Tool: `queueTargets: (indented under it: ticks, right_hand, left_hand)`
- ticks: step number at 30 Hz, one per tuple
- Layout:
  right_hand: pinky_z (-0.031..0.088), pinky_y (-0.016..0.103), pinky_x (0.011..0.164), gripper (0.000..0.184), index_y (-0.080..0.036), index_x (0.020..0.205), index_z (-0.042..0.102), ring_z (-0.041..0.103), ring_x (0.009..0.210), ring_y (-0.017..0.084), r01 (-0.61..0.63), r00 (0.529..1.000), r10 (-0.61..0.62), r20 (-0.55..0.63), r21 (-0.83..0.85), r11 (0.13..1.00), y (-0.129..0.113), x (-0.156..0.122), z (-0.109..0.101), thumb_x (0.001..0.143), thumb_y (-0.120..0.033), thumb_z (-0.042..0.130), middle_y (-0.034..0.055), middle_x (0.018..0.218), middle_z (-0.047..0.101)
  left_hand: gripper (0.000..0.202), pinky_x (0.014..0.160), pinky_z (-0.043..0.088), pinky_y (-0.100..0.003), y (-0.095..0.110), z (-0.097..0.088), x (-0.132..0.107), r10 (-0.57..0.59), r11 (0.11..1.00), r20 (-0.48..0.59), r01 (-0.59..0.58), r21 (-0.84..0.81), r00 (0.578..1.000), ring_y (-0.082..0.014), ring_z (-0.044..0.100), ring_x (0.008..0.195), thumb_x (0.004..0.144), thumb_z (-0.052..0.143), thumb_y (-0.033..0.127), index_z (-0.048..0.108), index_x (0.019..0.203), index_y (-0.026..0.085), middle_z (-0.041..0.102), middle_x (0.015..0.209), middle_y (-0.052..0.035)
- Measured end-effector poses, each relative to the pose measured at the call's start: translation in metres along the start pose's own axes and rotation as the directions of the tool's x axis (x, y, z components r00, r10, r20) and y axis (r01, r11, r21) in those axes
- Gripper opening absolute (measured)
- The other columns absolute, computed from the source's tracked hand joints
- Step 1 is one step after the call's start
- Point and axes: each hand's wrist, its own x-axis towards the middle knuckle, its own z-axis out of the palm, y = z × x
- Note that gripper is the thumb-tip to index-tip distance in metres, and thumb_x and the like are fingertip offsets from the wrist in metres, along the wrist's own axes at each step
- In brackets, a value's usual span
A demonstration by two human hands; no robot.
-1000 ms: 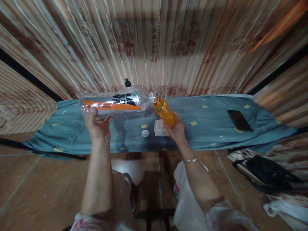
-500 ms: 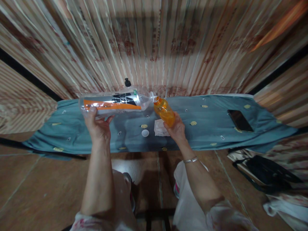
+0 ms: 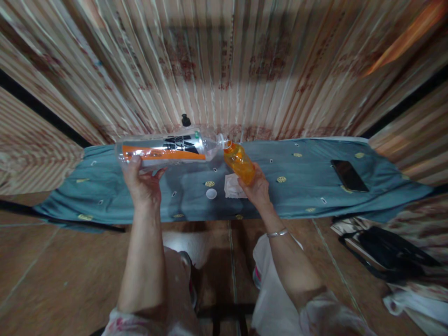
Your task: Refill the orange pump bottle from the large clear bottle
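My left hand (image 3: 144,179) is closed around the body of a large clear plastic bottle (image 3: 164,149) with an orange and black label. The bottle lies nearly level in the air, its uncapped neck pointing right. In my right hand (image 3: 257,186) is a smaller bottle (image 3: 240,161), amber-orange and leaning up to the left. The two mouths meet or almost meet; whether liquid passes between them I cannot make out. Below, on the cloth, are a round white cap (image 3: 211,193) and a pale paper packet (image 3: 234,186), the packet partly behind my right hand.
A teal patterned cloth (image 3: 301,186) covers the narrow table. A dark phone (image 3: 349,175) rests at its right. Behind the large bottle shows a black pump top (image 3: 185,120). Striped curtains (image 3: 210,70) hang at the back, and a black bag (image 3: 388,249) lies low on the right.
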Motion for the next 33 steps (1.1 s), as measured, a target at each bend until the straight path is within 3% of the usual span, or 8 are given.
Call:
queueTargets:
  ticks: [11,22,33]
  right_hand:
    - [0.056,0.053,0.104,0.067,-0.017,0.142,0.044,0.065,0.124,0.034,-0.009,1.0,0.009,0.009,-0.039,0.999,0.001,-0.001,0.002,0.081,-0.035,0.067,0.0186,0.134,0.068]
    - [0.054,0.053,0.107,0.067,-0.016,0.141,0.046,0.065,0.125,0.033,-0.003,1.0,0.003,-0.002,-0.029,1.0,0.001,-0.001,0.002,0.08,-0.034,0.069,0.0186,0.136,0.067]
    - [0.056,0.05,0.104,0.062,-0.016,0.137,0.05,0.066,0.122,0.032,-0.008,1.0,0.008,0.008,-0.022,1.0,-0.001,0.0,0.0,0.081,-0.033,0.069,0.0177,0.133,0.068]
  left_hand:
    - [0.051,0.079,0.052,-0.04,0.003,0.005,-0.004,-0.024,0.999,-0.045,0.022,-0.047,0.999,-0.0289,0.064,0.109,0.055,0.081,0.052,0.065,0.097,0.028,0.07,0.114,-0.0041]
    - [0.04,0.08,0.052,-0.041,-0.002,-0.001,0.0,0.002,1.0,-0.005,-0.003,-0.02,1.0,-0.0297,0.064,0.11,0.062,0.079,0.051,0.067,0.094,0.03,0.07,0.116,-0.004]
    - [0.053,0.078,0.051,-0.036,0.005,0.011,-0.006,-0.034,0.997,-0.09,0.028,-0.071,0.995,-0.0257,0.064,0.102,0.051,0.082,0.051,0.065,0.094,0.025,0.071,0.114,-0.0037]
